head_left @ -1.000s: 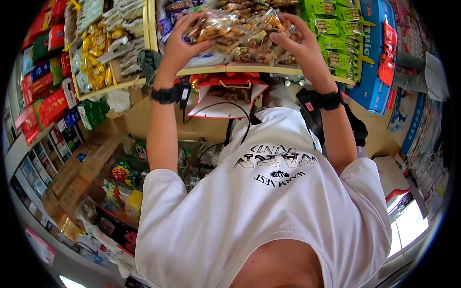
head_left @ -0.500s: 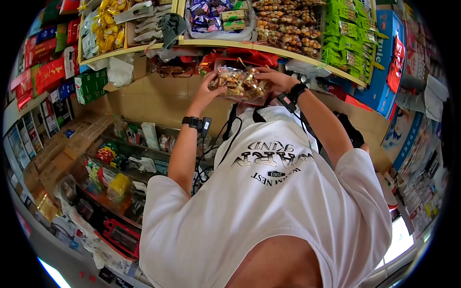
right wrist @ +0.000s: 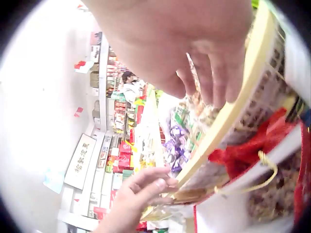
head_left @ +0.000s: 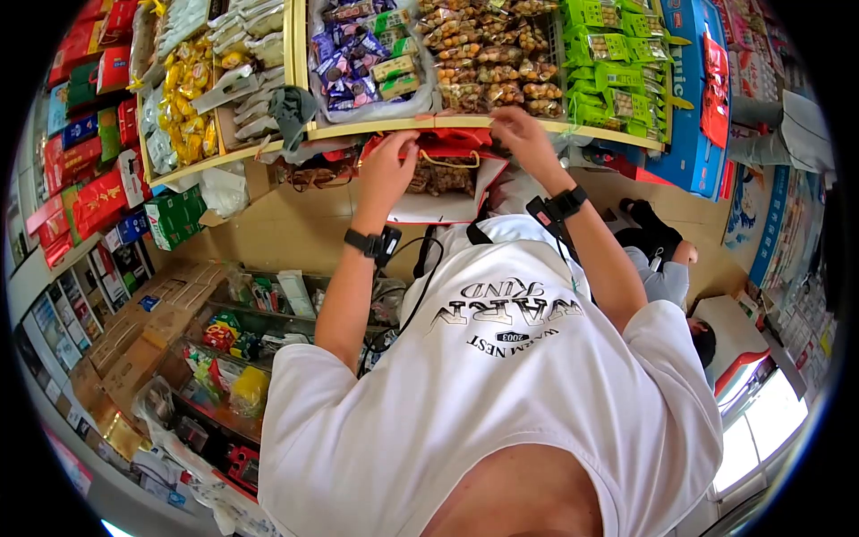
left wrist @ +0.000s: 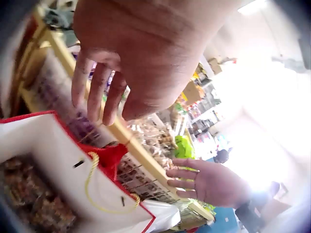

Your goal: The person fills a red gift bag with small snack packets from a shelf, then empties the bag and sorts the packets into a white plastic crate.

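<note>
Head view, shop interior: a person's left hand [head_left: 386,179] hangs over one end of a red-edged white paper bag [head_left: 429,211], the right hand [head_left: 530,148] near the other, at the front edge of a display bench [head_left: 349,131]. Both look empty. The left's fingers droop loosely, while the left wrist camera shows the right's fingers extended and slightly apart; whether any fingertip touches the bench cannot be told.

Clear packets of brown, rounded snacks [head_left: 492,76] lie in rows just beyond the right hand, between purple-wrapped sweets [head_left: 347,70] and bright green snack packs [head_left: 622,103]. Brown packets [left wrist: 36,196] also lie low in the bag, its mouth gaping and its yellow rope handle [left wrist: 93,161] drooping against the white wall. What supports the bag is hidden.

Bagging snacks appears to be the work in hand. Done well, it would likely mean cupping both hands under a small bundle, since slick film could let loose packets slide apart, and squeezing lightly to spare the contents. Turning the handle outward should keep the mouth clear, and lowering each bundle inside, rather than dropping it, should help the bag stay upright.
</note>
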A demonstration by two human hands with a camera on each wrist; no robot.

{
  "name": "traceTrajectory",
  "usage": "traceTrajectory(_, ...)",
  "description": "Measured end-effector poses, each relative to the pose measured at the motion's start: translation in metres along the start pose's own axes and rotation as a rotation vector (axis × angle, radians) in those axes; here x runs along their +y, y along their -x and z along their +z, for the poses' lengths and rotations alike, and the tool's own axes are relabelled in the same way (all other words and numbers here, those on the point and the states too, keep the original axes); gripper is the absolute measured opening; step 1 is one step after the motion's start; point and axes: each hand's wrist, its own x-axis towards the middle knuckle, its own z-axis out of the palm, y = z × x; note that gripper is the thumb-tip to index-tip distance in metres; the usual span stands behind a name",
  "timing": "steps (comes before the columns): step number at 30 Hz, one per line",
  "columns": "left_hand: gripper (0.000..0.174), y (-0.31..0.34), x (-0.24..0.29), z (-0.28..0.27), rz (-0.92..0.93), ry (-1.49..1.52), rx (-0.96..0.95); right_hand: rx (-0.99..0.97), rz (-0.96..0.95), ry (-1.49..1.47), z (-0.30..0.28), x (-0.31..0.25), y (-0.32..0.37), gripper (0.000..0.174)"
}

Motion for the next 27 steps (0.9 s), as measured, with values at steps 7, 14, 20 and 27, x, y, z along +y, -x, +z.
traceTrajectory(7, 0.072, -0.147, 0.058, 0.095, 0.457, -0.489, -0.210, -0.013, -0.329, 1.132, -0.086, 0.018, -0.066, 0.083)
traceTrajectory(14, 0.081, -0.175, 0.064, 0.128, 0.511, -0.840, -0.352, -0.197, -0.320, 1.485, -0.088, 0.036, -0.100, 0.080)
traceTrajectory(20, 0.075, -0.186, 0.063, 0.127, 0.484, -0.675, -0.458, -0.381, -0.206, 1.344, -0.097, 0.018, -0.105, 0.098)
traceTrajectory(27, 0.077, -0.178, 0.065, 0.141, 0.496, -0.948, -0.367, -0.216, -0.450, 1.369, -0.108, 0.031, -0.092, 0.107)
